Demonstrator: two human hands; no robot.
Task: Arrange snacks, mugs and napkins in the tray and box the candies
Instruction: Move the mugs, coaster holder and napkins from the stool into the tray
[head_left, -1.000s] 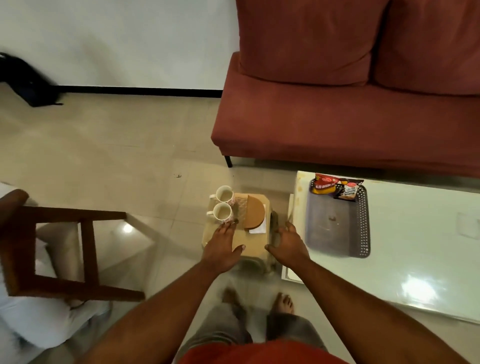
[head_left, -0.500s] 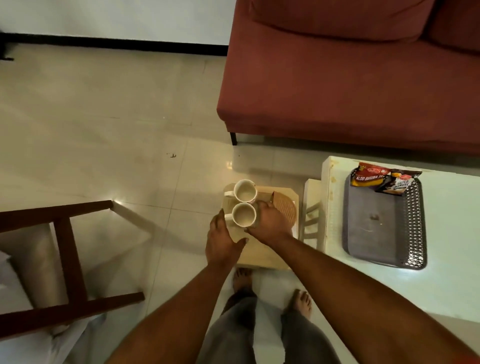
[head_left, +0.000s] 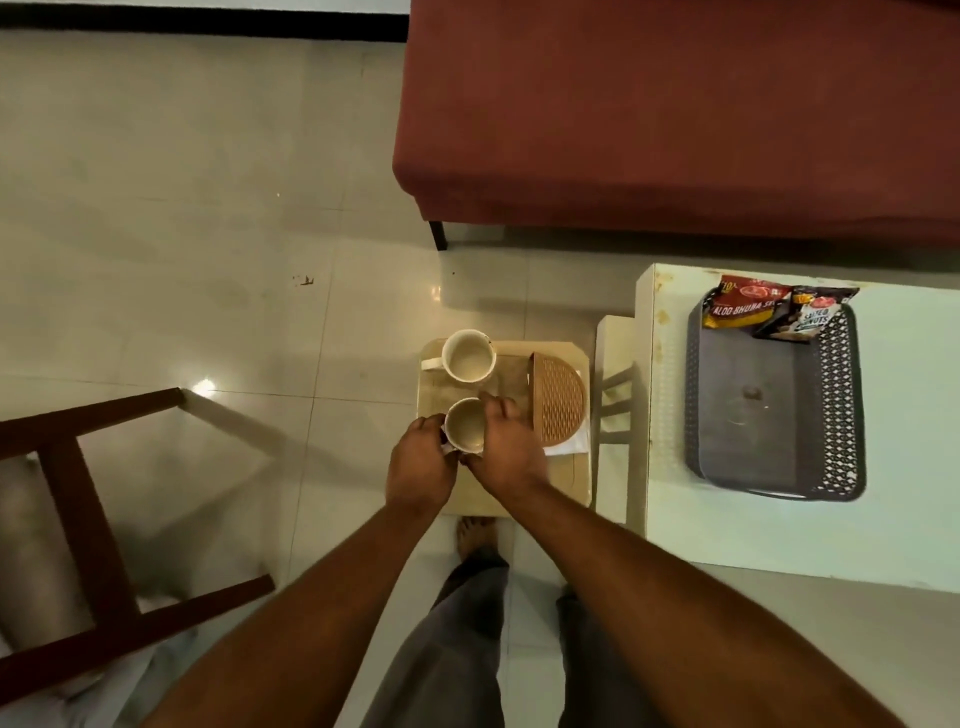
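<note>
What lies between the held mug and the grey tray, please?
The head view shows the brown latticed napkin holder, then the white table's bare edge.

There are 2 mugs (head_left: 469, 355) (head_left: 466, 425), 2 snack packets (head_left: 740, 306) (head_left: 808, 317), 1 tray (head_left: 748, 452), 1 napkin holder (head_left: 558, 400), 1 stool (head_left: 566, 483), 1 tabletop (head_left: 909, 415), 1 sofa (head_left: 675, 130) and 1 chair (head_left: 67, 467).

Glossy beige tile floor (head_left: 182, 208) with a light glare at mid left, black baseboard (head_left: 208, 18) top left, maroon sofa (head_left: 675, 130) upper right, white table (head_left: 909, 467) right, dark wooden chair (head_left: 78, 493) lower left.
</note>
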